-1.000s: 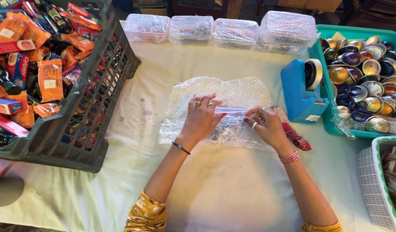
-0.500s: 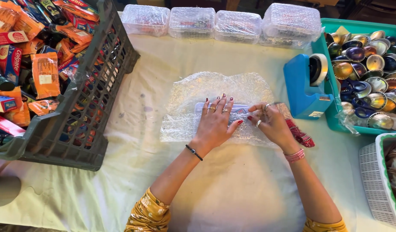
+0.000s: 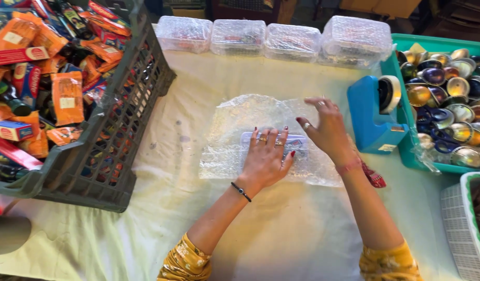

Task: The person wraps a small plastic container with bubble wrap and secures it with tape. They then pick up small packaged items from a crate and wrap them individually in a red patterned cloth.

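On the middle of the cloth-covered table (image 3: 281, 229), toward the near side: a sheet of bubble wrap (image 3: 250, 119) spread flat, with a small flat pale box (image 3: 301, 141) lying on its near half. Left hand (image 3: 266, 158) open, palm down, fingers spread; presses on the box and pins it to the sheet without gripping it. Right hand (image 3: 326, 127) open as well, fingers loose, holding nothing; hovers over the right part of the sheet, between the box and the blue tape dispenser (image 3: 372, 117) further right.

Judged from how things lie: placing done, wrapping barely begun. Far half of the sheet lies unfolded, no edge drawn over the box. No strip of tape visible on the sheet, though clear tape on clear plastic may simply not show from here. Roll of tape (image 3: 390, 93) sits on the dispenser, untouched.

Along the far edge, four boxes already covered in bubble wrap (image 3: 237, 36), side by side. At the left, a grey crate (image 3: 130, 114) heaped with orange and red packets. At the right, a teal tray (image 3: 432, 39) full of small round shiny tins (image 3: 458, 104). Left to do, by the look of it: folding over, closing the ends, taping.
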